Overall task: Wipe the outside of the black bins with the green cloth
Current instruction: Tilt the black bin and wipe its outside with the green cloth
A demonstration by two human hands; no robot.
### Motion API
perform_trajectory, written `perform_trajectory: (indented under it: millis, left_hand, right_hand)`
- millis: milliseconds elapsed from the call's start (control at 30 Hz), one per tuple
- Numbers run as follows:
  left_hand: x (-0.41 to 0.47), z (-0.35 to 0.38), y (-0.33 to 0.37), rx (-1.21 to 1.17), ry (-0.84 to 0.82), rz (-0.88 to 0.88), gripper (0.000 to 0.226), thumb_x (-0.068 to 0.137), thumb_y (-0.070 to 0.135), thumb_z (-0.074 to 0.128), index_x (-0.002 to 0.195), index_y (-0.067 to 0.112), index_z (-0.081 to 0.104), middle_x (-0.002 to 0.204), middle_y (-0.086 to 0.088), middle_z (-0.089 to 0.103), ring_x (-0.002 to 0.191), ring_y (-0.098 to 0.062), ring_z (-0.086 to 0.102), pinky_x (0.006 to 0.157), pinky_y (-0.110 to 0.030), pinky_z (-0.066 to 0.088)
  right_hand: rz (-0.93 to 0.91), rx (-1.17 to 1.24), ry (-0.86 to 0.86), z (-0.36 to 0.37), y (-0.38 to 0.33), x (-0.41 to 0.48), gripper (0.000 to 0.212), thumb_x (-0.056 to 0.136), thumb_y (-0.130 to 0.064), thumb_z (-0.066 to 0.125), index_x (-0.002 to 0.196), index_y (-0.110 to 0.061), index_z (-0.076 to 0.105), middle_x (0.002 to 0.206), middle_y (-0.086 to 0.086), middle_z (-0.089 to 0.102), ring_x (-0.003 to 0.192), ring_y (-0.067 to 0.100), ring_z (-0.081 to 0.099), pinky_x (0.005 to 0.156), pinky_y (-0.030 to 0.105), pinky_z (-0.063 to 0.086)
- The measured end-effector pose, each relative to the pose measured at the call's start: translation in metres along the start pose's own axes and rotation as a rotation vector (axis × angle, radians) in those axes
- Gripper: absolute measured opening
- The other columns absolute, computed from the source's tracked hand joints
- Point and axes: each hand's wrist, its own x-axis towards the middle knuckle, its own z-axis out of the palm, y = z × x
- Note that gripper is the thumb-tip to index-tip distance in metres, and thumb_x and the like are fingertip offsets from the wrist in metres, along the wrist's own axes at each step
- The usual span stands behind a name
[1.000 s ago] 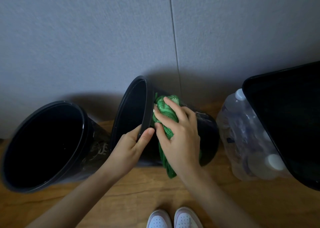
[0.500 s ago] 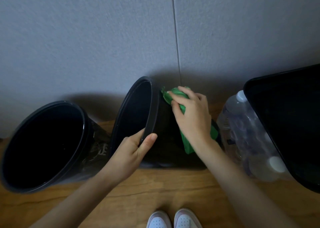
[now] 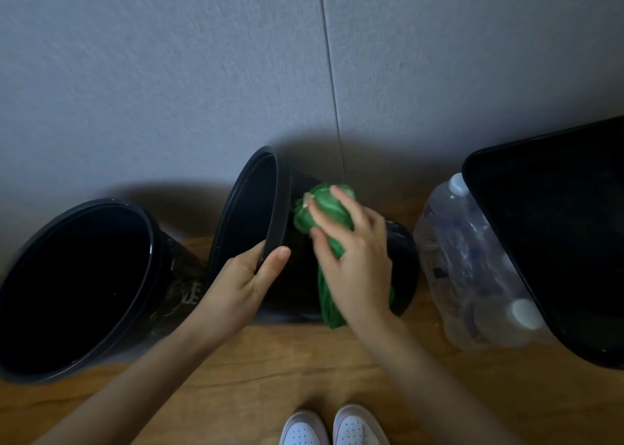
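While my L hand [image 3: 243, 284] grips the tipped middle bin [image 3: 250, 208] by its rim, R hand [image 3: 358, 262], fingers curled on green cloth [image 3: 326, 205], wipes its side; next prob. rotate bin.

Three black bins [image 3: 77, 292] [image 3: 250, 215] [image 3: 557, 242], one green cloth [image 3: 324, 205], two shoes [image 3: 304, 427] [image 3: 359, 426]

Left hand [image 3: 243, 282] in curled grip (thumb up), right hand [image 3: 354, 259] cupped, palm-down.
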Motion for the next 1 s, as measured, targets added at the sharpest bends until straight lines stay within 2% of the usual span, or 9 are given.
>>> perform_trajectory:
  millis: [133, 300, 367, 467, 600, 700, 800, 867, 1000]
  left_hand:
    - [-0.001, -0.009, -0.005, -0.020, -0.008, -0.054, 0.046, 0.084, 0.060, 0.046, 0.108, 0.025, 0.064, 0.109, -0.003, 0.069, 0.106, -0.013, 0.063, 0.100, -0.042, 0.046]
    - [-0.001, -0.007, -0.004, -0.005, -0.012, -0.037, 0.038, 0.087, 0.042, 0.039, 0.113, 0.026, 0.061, 0.111, 0.009, 0.068, 0.110, -0.003, 0.060, 0.098, -0.024, 0.045]
    - [-0.001, -0.006, -0.004, -0.002, -0.013, -0.030, 0.035, 0.089, 0.044, 0.038, 0.111, 0.029, 0.061, 0.110, 0.014, 0.068, 0.109, -0.002, 0.060, 0.095, -0.020, 0.045]
    - [-0.001, -0.007, -0.003, 0.015, -0.003, -0.031, 0.031, 0.089, 0.044, 0.039, 0.108, 0.031, 0.060, 0.109, 0.016, 0.067, 0.107, -0.001, 0.060, 0.094, -0.021, 0.047]
    - [-0.002, -0.004, -0.004, 0.057, 0.002, -0.001, 0.028, 0.090, 0.045, 0.041, 0.108, 0.035, 0.060, 0.109, 0.017, 0.068, 0.107, 0.000, 0.060, 0.093, -0.019, 0.046]
    - [-0.001, -0.004, -0.003, 0.048, 0.014, -0.009, 0.027, 0.091, 0.042, 0.042, 0.110, 0.035, 0.058, 0.111, 0.021, 0.066, 0.109, 0.001, 0.059, 0.093, -0.017, 0.045]
    - [-0.002, -0.007, -0.005, 0.025, 0.015, -0.023, 0.037, 0.086, 0.053, 0.046, 0.111, 0.030, 0.061, 0.111, 0.012, 0.068, 0.109, -0.003, 0.060, 0.098, -0.028, 0.045]
    - [-0.003, -0.009, -0.007, 0.009, 0.000, -0.037, 0.038, 0.083, 0.050, 0.044, 0.108, 0.028, 0.062, 0.109, 0.007, 0.068, 0.107, -0.006, 0.062, 0.099, -0.032, 0.046]
    - [-0.007, -0.010, -0.006, -0.022, -0.059, -0.035, 0.044, 0.078, 0.064, 0.047, 0.105, 0.033, 0.063, 0.109, 0.009, 0.068, 0.106, -0.007, 0.063, 0.094, -0.025, 0.050]
  right_hand:
    - [0.280, -0.110, -0.072, -0.002, 0.052, 0.023, 0.031, 0.093, -0.029, 0.050, 0.122, -0.034, 0.058, 0.143, -0.012, 0.040, 0.126, 0.021, 0.035, 0.085, 0.029, 0.039]
    - [0.511, -0.191, -0.089, -0.011, 0.098, 0.026, 0.031, 0.095, -0.024, 0.047, 0.123, -0.027, 0.059, 0.142, -0.004, 0.043, 0.127, 0.030, 0.035, 0.092, 0.042, 0.039]
    - [0.515, -0.196, -0.072, -0.010, 0.091, 0.024, 0.031, 0.095, -0.023, 0.047, 0.123, -0.026, 0.058, 0.143, -0.004, 0.042, 0.128, 0.029, 0.034, 0.092, 0.040, 0.038]
    - [0.376, -0.120, -0.013, -0.004, 0.051, 0.020, 0.031, 0.093, -0.024, 0.049, 0.121, -0.030, 0.059, 0.141, -0.009, 0.042, 0.128, 0.024, 0.035, 0.089, 0.030, 0.036]
    - [0.109, 0.007, 0.030, 0.007, -0.021, 0.013, 0.034, 0.090, -0.026, 0.053, 0.123, -0.033, 0.058, 0.140, -0.008, 0.045, 0.126, 0.023, 0.036, 0.083, 0.033, 0.044]
    - [0.047, 0.026, -0.009, 0.008, -0.032, 0.015, 0.034, 0.091, -0.028, 0.053, 0.124, -0.035, 0.057, 0.141, -0.007, 0.043, 0.126, 0.024, 0.036, 0.078, 0.039, 0.051]
    - [0.173, -0.025, -0.089, 0.005, 0.000, 0.029, 0.032, 0.093, -0.031, 0.050, 0.123, -0.038, 0.057, 0.142, -0.012, 0.040, 0.127, 0.020, 0.035, 0.086, 0.038, 0.045]
    - [0.320, -0.108, -0.118, 0.000, 0.034, 0.035, 0.030, 0.094, -0.030, 0.047, 0.122, -0.034, 0.059, 0.141, -0.011, 0.041, 0.125, 0.023, 0.037, 0.087, 0.037, 0.042]
    - [0.535, -0.187, -0.147, -0.008, 0.097, 0.036, 0.031, 0.095, -0.026, 0.044, 0.122, -0.026, 0.060, 0.139, -0.003, 0.046, 0.122, 0.031, 0.043, 0.089, 0.039, 0.042]
